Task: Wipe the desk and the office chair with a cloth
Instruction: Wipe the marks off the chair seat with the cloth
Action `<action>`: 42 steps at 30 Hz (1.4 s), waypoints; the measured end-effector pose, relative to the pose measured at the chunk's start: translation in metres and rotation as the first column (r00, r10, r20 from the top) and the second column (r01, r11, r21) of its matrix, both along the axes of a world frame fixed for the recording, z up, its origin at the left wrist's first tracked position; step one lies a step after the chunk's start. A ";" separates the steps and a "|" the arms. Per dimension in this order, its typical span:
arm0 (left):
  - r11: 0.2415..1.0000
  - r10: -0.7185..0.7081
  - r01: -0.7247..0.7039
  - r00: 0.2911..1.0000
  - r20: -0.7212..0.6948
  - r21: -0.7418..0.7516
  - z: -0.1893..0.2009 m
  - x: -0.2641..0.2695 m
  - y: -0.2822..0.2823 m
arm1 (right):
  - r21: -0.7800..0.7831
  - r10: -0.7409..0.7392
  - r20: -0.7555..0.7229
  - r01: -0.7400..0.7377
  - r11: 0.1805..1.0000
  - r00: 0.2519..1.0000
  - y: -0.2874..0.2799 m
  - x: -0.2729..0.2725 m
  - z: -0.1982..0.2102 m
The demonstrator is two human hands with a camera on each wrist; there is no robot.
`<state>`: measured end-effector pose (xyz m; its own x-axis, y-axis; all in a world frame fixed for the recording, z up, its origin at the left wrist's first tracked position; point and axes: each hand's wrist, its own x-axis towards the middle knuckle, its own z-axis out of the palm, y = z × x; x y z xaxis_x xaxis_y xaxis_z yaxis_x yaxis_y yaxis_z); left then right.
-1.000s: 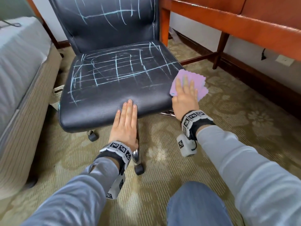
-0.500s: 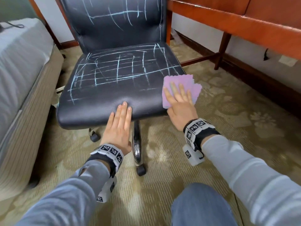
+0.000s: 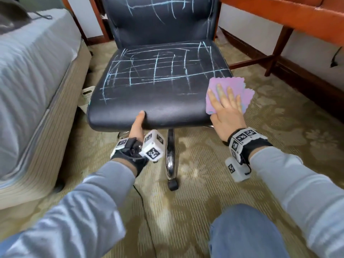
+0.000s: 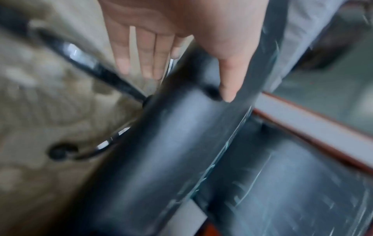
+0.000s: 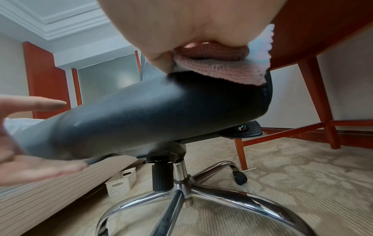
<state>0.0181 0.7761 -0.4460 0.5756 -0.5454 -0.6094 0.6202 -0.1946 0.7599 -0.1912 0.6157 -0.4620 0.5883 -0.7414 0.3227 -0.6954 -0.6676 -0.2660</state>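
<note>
Black chair [image 3: 158,94] scribbled with pale-blue chalk lines; lilac cloth [image 3: 226,84]; floral beige carpet [image 3: 204,183].

One office chair [image 3: 156,90], one cloth [image 3: 229,84], one desk [image 3: 279,13], one bed [image 3: 28,71], one white basket [image 5: 121,182].

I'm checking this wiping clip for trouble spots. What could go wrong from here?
The office chair stands on casters, so a hard push might roll it; only the left hand at the seat's front edge steadies it.

The cloth under the right hand overhangs the seat's right edge and could slip off.

Chalk marks cover most of the seat; one cloth may smear them.
</note>
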 end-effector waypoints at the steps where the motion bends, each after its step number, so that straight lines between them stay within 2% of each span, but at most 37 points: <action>1: 1.000 0.005 -0.007 0.998 -0.065 -0.029 0.007 -0.003 -0.003 | 0.000 -0.001 0.000 0.001 1.000 1.000 0.001 0.001 0.000; 8: 0.976 -0.123 0.084 0.973 -0.194 -0.199 0.003 0.001 -0.030 | -0.027 -0.024 -0.023 0.023 0.999 0.999 0.007 0.007 -0.003; 10: 0.964 -0.179 0.135 0.966 -0.186 -0.228 -0.004 -0.003 -0.034 | -0.041 -0.028 -0.030 0.026 0.999 0.999 0.009 0.008 -0.004; 12: 0.963 -0.221 0.189 0.962 -0.162 -0.193 -0.008 -0.013 -0.035 | -0.056 -0.022 -0.042 0.020 0.998 0.999 0.013 0.010 -0.006; 15: 0.963 -0.248 0.240 0.968 -0.049 -0.123 -0.022 -0.023 -0.039 | -0.077 -0.016 -0.059 0.011 0.997 0.998 0.020 0.011 -0.010; 19: 0.975 -0.208 0.210 0.977 0.044 -0.071 -0.047 -0.022 -0.042 | -0.098 -0.018 -0.064 0.012 0.995 0.998 0.026 0.013 -0.015; 26: 0.978 -0.167 0.167 0.986 0.011 -0.125 -0.051 -0.011 -0.049 | -0.117 -0.024 -0.076 0.015 0.993 0.997 0.029 0.014 -0.018; 30: 0.951 -0.196 0.186 0.980 -0.016 -0.246 -0.043 -0.019 -0.040 | -0.101 -0.022 -0.074 0.015 0.995 0.997 0.033 0.011 -0.019; 33: 0.883 -0.265 0.183 0.955 -0.135 -0.433 -0.040 -0.027 -0.029 | -0.069 0.008 -0.061 -0.012 0.998 0.998 0.036 0.010 -0.019; 37: 0.820 -0.259 0.062 0.927 -0.271 -0.570 -0.038 -0.024 -0.015 | -0.088 0.031 -0.105 -0.040 0.995 0.994 0.049 0.014 -0.016; 39: 0.829 -0.210 0.009 0.932 -0.297 -0.559 -0.035 -0.021 -0.006 | -0.065 0.052 -0.093 -0.058 0.996 0.994 0.059 0.020 -0.014; 42: 0.885 -0.105 -0.026 0.962 -0.253 -0.465 -0.019 -0.023 0.013 | -0.044 0.067 -0.093 -0.072 0.996 0.993 0.080 0.032 -0.011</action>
